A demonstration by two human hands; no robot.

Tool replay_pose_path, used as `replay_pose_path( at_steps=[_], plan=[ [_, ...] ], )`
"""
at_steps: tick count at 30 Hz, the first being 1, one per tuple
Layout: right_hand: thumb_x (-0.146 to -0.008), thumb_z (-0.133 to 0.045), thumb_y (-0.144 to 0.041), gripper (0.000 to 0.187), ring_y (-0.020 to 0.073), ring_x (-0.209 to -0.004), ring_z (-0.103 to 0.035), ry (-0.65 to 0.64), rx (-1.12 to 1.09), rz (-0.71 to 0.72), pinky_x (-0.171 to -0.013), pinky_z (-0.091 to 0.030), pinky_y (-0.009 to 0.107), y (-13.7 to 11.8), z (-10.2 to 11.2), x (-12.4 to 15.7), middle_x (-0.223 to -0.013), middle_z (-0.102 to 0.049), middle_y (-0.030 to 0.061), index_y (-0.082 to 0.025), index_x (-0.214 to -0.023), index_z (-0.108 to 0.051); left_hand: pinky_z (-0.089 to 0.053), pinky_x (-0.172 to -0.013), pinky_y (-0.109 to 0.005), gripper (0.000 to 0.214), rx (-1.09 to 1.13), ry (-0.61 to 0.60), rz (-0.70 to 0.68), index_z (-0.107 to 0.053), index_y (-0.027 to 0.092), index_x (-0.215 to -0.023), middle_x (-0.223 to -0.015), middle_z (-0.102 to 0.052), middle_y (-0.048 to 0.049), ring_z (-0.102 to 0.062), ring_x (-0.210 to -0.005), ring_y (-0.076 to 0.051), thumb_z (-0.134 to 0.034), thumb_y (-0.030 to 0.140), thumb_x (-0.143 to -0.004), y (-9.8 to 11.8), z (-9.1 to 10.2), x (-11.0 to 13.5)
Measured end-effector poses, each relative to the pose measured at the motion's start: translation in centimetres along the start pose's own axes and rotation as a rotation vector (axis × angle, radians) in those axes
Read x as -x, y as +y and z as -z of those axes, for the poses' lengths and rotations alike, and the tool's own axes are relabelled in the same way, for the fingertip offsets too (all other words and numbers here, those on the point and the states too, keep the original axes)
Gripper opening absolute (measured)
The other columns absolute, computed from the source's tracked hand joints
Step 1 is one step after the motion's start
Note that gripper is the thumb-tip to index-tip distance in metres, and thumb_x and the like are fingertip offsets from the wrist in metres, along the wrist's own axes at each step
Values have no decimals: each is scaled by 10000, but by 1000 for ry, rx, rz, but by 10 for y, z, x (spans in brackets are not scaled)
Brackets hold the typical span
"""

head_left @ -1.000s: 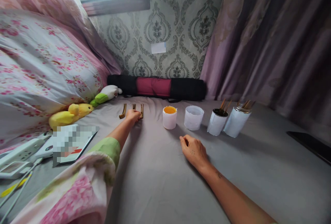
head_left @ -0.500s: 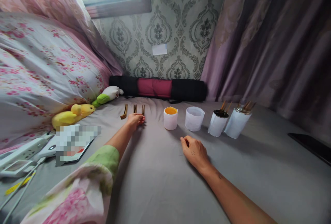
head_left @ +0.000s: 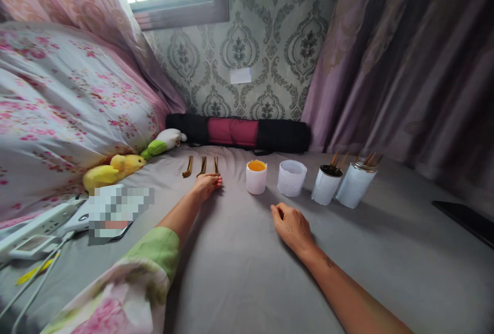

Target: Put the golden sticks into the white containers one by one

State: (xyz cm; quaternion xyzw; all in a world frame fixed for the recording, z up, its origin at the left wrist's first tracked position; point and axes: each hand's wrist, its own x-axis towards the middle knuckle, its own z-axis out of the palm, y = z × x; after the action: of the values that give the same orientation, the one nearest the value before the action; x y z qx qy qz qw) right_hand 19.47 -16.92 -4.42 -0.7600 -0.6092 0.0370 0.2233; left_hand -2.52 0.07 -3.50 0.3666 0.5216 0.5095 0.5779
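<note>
My left hand (head_left: 208,186) is at the lower end of the right bundle of thin brown sticks (head_left: 216,165), its fingers curled. Whether anything sits between those fingers is hidden. Two more brown bundles lie to the left: a middle bundle (head_left: 203,165) and a left bundle (head_left: 188,167) with a bent lower end. My right hand (head_left: 293,227) rests on the grey sheet, loosely closed, with nothing visible in it. Beyond it stand a white-wrapped cup with an orange inside (head_left: 256,179) and a wider whitish cup (head_left: 292,179).
Two white-wrapped cans, a shorter can (head_left: 324,190) and a taller can (head_left: 353,187), hold brown sticks at the right. A black-and-red roll (head_left: 233,132) lies along the wall. Plush toys (head_left: 123,167), a power strip (head_left: 42,223) and cables are on the left. A dark flat object (head_left: 465,221) lies far right.
My left hand has shifted slightly right and toward me, uncovering more of the middle and right bundles. My right hand stays in place. The whole view has shifted slightly.
</note>
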Motion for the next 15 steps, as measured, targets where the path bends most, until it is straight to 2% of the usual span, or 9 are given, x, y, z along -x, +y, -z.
replay_pose_path(
  at_steps=[15],
  plan=[
    [-871,-316,-410,367,141,-642,-581,-1,-3,12,-503,-228,252,-1,2,1,-692,-644,29,-212,-746,-598,-460,-452,-163,121,119,-68,-19,-581,66,-738,-623,-577,-51,-541,-488,-62,-528,-30,-687,-16,-14,32]
  ],
)
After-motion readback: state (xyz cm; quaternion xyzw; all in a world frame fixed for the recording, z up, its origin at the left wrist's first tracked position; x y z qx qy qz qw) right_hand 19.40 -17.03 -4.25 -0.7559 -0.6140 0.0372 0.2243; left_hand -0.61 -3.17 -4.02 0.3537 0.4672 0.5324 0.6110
